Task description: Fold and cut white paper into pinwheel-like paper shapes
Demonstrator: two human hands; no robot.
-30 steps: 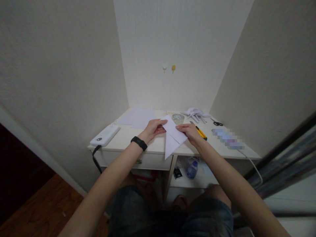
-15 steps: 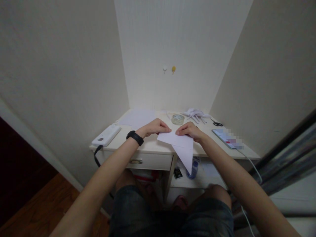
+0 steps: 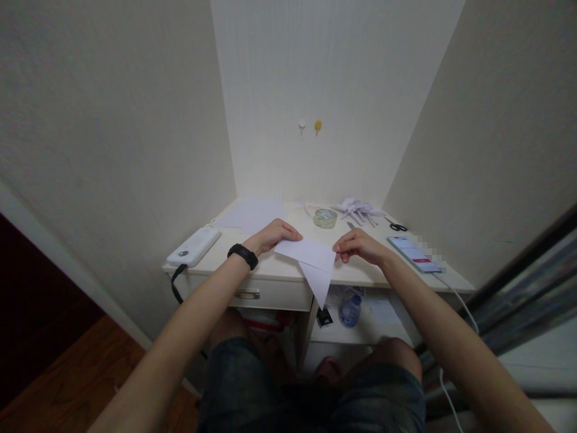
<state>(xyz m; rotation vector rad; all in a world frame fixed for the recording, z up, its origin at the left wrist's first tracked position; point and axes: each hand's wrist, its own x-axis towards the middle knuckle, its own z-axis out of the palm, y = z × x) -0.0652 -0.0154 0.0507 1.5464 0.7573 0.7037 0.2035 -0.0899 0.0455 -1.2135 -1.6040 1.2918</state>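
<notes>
A folded sheet of white paper (image 3: 307, 254) is held between my two hands over the front edge of the desk. One pointed flap of it hangs down below the desk edge. My left hand (image 3: 280, 233) is closed on the paper's upper left part, thumb lying on top. At the paper's right corner, my right hand (image 3: 356, 245) pinches it between thumb and fingers. Just behind the hands sits a roll of clear tape (image 3: 325, 218). A thin grey pointed thing (image 3: 350, 225) shows on the desk behind my right hand.
Flat white sheets (image 3: 252, 213) lie at the back left, and a white power bank (image 3: 195, 246) with a black cable at the left edge. Crumpled paper (image 3: 358, 209), black-handled scissors (image 3: 397, 227) and a phone (image 3: 415, 254) occupy the right. A plastic bottle (image 3: 350, 311) lies on the shelf below.
The paper has shifted left and slightly upward. My right hand has moved from the paper's top edge to its right corner, while my left hand has moved a little left.
</notes>
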